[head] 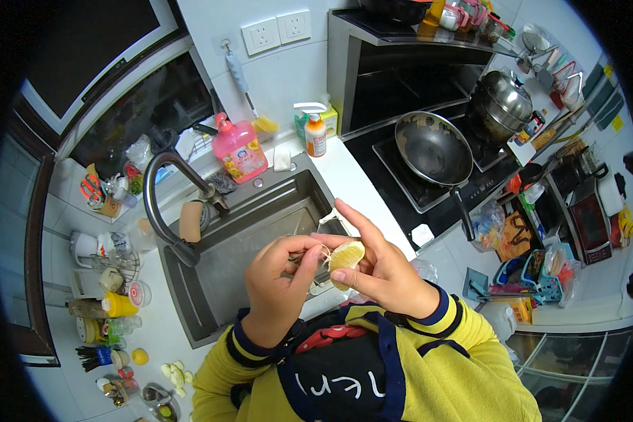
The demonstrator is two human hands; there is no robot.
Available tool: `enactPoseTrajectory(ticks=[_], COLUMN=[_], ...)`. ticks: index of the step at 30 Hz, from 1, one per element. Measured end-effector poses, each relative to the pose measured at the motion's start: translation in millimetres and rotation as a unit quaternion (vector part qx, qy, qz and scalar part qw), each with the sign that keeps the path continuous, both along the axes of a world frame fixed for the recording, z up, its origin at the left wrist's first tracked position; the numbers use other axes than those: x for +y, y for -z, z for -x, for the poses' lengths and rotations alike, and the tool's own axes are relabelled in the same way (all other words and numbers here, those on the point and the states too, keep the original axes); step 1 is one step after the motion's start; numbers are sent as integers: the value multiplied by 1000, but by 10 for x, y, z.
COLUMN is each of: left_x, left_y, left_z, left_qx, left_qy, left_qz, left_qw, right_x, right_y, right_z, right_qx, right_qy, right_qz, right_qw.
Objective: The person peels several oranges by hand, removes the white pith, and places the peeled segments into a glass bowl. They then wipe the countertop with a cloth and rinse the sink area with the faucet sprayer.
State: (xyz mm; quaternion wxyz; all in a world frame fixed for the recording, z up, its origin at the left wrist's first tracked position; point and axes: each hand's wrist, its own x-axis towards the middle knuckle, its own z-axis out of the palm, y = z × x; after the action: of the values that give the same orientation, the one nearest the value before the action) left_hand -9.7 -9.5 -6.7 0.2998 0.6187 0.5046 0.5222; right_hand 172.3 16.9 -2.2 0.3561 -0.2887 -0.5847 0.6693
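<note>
Between both hands, over the front edge of the grey sink (242, 274), is a pale yellow peeled citrus piece (346, 256). My right hand (387, 269) holds it, the thumb on its lower side and the index finger stretched away. The fingertips of my left hand (282, 277) pinch a thin whitish strand at the left end of the piece. What the left palm side holds, if anything, is hidden. Pieces of citrus peel (176, 375) lie on the counter at the lower left, near a whole yellow fruit (140, 356).
A curved faucet (155, 211) arches over the sink's left side. Behind the sink stand a pink pump bottle (240, 153) and a spray bottle (315, 136). A wok (432, 147) sits on the stove to the right, its handle towards the counter edge. Jars (121, 303) line the left counter.
</note>
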Motion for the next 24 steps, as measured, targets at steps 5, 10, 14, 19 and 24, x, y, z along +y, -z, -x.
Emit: enactPoseTrajectory(ticks=[5,10,14,19,24], left_x=[-9,3,-23,-66,-77], left_y=[16,85,125,75,44], left_z=[-7,104,85,147,119], left_qx=[-35,-43,-99,-8,-62], left_qy=[26,84,43,50,17], left_qz=[13,-5,12,-36,-13], left_qw=[999,996,994,998,998], right_x=[24,22,6,-11,-32], right_y=[42,61,40,42,96], right_z=[52,99,120,139,152], right_qx=[50,-39,-67,-25,150], right_qy=[17,28,11,-9,-3], right_qz=[-13,-104,-168,-154,-57], right_qw=[999,993,983,988,987])
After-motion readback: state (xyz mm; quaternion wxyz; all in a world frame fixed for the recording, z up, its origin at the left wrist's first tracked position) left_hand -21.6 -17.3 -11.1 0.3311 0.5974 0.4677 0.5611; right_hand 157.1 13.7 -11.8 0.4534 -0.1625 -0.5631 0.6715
